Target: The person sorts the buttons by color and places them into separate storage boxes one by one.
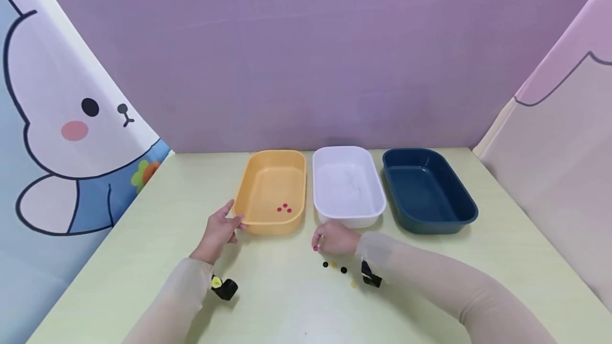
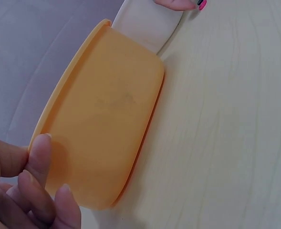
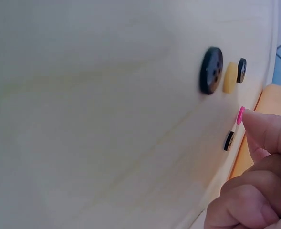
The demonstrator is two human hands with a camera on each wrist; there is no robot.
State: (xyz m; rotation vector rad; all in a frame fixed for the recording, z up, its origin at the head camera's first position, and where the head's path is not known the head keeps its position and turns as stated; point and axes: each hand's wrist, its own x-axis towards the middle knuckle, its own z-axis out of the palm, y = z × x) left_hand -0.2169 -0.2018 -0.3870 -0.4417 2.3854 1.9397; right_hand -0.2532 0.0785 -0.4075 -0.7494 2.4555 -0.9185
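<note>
My left hand (image 1: 220, 231) grips the near left corner of an orange tray (image 1: 269, 228), pinching its rim. Several pink buttons (image 1: 285, 206) lie inside that tray. In front of the white tray (image 1: 350, 221), my right hand (image 1: 338, 239) is low over the table with curled fingers, a pink button (image 3: 240, 115) at its fingertips. Near it lie black buttons (image 1: 343, 269) and yellow buttons (image 1: 353, 284). In the right wrist view another black button (image 3: 230, 141) shows just by the fingers; the hand hides it from the head view.
A dark blue tray (image 1: 435, 226) stands at the right of the row, beside the white one. All three trays are near the purple back curtain (image 1: 325, 68). Printed cloth (image 1: 57, 121) hangs at the left, and the pale table (image 1: 268, 301) spreads in front.
</note>
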